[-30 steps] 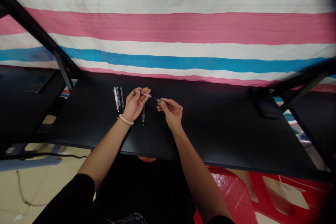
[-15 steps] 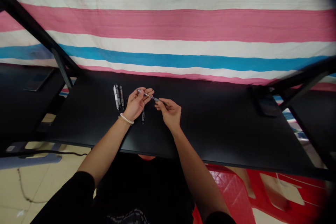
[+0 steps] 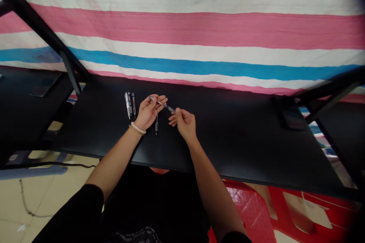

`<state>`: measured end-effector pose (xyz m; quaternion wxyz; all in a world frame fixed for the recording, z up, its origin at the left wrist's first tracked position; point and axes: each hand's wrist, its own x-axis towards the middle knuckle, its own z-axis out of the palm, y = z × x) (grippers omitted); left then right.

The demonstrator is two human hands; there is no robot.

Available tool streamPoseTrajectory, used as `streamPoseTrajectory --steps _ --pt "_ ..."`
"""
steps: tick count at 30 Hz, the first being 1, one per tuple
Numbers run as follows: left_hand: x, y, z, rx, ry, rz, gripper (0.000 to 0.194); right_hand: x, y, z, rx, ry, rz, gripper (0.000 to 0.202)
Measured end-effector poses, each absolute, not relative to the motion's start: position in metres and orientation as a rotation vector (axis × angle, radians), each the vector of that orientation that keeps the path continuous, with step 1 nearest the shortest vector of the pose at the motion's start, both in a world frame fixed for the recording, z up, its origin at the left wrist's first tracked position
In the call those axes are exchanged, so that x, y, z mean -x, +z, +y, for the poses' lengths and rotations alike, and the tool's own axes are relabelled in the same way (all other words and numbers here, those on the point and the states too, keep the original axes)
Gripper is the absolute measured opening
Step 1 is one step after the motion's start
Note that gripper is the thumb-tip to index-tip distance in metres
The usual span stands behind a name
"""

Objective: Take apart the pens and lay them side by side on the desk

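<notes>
Between my two hands, a slim pen (image 3: 163, 104) with a clear barrel and a grey part slants above the table. My left hand (image 3: 148, 112), palm up, pinches its far-left end between thumb and fingers. The grey end is gripped by the thumb and fingers of my right hand (image 3: 186, 122). Under my hands, a dark pen (image 3: 156, 125) lies on the table, its upper part hidden behind my left hand. Left of that hand, a white pen (image 3: 127, 105), a grey pen (image 3: 130, 103) and a dark pen (image 3: 134, 104) lie side by side.
The black table (image 3: 239, 140) has a dark phone-like slab (image 3: 292, 115) at its right end. Black metal struts (image 3: 42, 28) rise at both sides. A striped sheet (image 3: 199, 28) hangs behind. Red plastic stools (image 3: 251, 209) stand below the front edge.
My right hand's fingers have shifted slightly on the grey end of the pen, with the thumb now higher. My left hand keeps its hold. The view has shifted a little.
</notes>
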<state>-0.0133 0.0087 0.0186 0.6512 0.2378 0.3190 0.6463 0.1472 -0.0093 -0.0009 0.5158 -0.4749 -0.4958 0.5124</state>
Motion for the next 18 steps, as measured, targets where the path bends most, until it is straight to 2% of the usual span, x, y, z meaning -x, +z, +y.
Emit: streamPoseTrajectory --steps 18 --pt "0.0151 0.0203 0.0077 -0.575 1.455 0.694 0.017 -0.1497 0.002 -0.012 1.168 1.226 -1.298 0.053"
